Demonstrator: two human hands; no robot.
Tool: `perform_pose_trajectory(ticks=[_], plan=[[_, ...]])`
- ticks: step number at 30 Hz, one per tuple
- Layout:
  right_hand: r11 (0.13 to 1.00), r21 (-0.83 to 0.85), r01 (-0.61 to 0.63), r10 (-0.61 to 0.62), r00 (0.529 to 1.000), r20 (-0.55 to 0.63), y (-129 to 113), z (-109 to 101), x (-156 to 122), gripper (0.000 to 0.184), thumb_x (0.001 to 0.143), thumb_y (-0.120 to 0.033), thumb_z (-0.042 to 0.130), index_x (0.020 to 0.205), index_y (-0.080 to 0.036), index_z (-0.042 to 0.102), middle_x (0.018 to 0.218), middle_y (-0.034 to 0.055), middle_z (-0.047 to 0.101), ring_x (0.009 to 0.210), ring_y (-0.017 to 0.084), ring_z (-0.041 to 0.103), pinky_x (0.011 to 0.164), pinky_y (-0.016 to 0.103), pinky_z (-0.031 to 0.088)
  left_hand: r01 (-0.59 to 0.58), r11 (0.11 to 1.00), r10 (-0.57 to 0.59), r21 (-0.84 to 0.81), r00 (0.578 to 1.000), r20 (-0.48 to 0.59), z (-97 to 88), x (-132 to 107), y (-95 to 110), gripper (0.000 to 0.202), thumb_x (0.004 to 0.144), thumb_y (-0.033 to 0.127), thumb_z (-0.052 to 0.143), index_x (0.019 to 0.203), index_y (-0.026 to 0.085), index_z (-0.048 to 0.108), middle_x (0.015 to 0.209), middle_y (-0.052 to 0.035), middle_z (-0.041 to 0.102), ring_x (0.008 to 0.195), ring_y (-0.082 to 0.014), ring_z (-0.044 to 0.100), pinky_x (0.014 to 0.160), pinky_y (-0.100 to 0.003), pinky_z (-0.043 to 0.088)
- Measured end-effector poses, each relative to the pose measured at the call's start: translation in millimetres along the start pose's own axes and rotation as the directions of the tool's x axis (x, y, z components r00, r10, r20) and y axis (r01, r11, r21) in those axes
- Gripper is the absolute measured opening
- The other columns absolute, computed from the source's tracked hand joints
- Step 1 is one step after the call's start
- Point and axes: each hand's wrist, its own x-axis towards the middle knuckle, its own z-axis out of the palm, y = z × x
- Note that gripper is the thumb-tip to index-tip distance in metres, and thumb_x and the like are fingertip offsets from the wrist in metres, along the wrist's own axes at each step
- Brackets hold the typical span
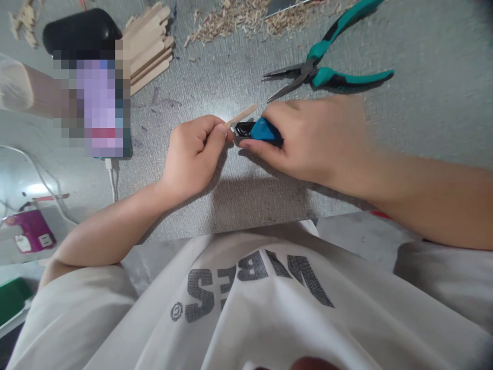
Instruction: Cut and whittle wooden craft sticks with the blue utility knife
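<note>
My left hand (196, 151) is closed in a fist round a thin wooden stick (242, 114), whose free end points up and to the right. My right hand (308, 139) grips a blue and black cutter (260, 130), its black tip touching the stick just beside my left thumb. Both hands meet over the grey table (423, 118), near its front edge.
Teal-handled long-nose pliers (327, 69) lie open behind my right hand. A pile of flat wooden sticks (150, 49) and a phone (100, 110) on a cable are at the back left. Wood shavings (239, 18) litter the far edge. A black case (79, 31) sits behind the phone.
</note>
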Motion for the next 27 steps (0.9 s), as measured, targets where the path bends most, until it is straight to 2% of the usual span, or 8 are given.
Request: perform_pose_trajectory(ticks=[5, 10, 17, 22, 27], plan=[[0.972, -0.225, -0.072, 0.118, 0.973, 0.198, -17, -13, 7, 0.077, 0.115, -0.091, 0.041, 0.132, -0.023, 0.073, 0.116, 0.0141, 0.087, 0.096, 0.037, 0.082, 0.064, 0.044, 0.026, -0.028, 0.999, 0.026, -0.044, 0.999, -0.031, 0.8, 1, -3, 0.035, 0.114, 0.026, 0.061, 0.082, 0.024, 0.075, 0.071, -0.0002, 0.069, 0.072, -0.0171, 0.068, 0.069, -0.036, 0.052], [0.971, -0.212, -0.111, 0.169, 0.945, 0.28, -22, -21, 7, 0.072, 0.116, -0.086, 0.045, 0.141, -0.023, 0.071, 0.127, 0.0156, 0.087, 0.105, 0.037, 0.081, 0.067, 0.044, 0.026, -0.031, 0.998, 0.028, -0.063, 0.998, -0.047, 2.4, 0, -8, 0.035, 0.119, 0.034, 0.065, 0.087, 0.025, 0.076, 0.07, 0.0014, 0.066, 0.068, -0.0156, 0.064, 0.068, -0.034, 0.054], [0.989, -0.085, -0.121, 0.137, 0.966, 0.22, -17, -17, 7, 0.077, 0.114, -0.089, 0.035, 0.137, -0.023, 0.069, 0.124, 0.0148, 0.087, 0.106, 0.038, 0.081, 0.072, 0.043, 0.034, -0.023, 0.983, 0.015, -0.181, 0.999, -0.045, 7.4, -1, -9, 0.036, 0.121, 0.039, 0.063, 0.089, 0.024, 0.074, 0.061, 0.0032, 0.054, 0.053, -0.0129, 0.051, 0.054, -0.03, 0.044], [0.991, 0.03, -0.131, 0.123, 0.973, 0.193, -12, -9, 5, 0.084, 0.115, -0.09, 0.03, 0.141, -0.02, 0.068, 0.119, 0.0141, 0.084, 0.111, 0.039, 0.082, 0.082, 0.042, 0.044, -0.025, 0.97, 0.022, -0.242, 1.0, -0.012, 6.9, 0, -9, 0.035, 0.12, 0.036, 0.061, 0.089, 0.023, 0.072, 0.058, 0.0047, 0.047, 0.05, -0.0122, 0.051, 0.052, -0.027, 0.045], [0.992, -0.047, -0.117, 0.123, 0.979, 0.166, -8, -12, 6, 0.089, 0.118, -0.089, 0.018, 0.142, -0.019, 0.069, 0.11, 0.0136, 0.083, 0.095, 0.035, 0.08, 0.074, 0.042, 0.042, -0.04, 0.968, 0.036, -0.247, 0.999, -0.019, 6.5, -1, -8, 0.035, 0.12, 0.038, 0.063, 0.09, 0.024, 0.073, 0.058, 0.0049, 0.05, 0.049, -0.0118, 0.053, 0.051, -0.028, 0.045]])
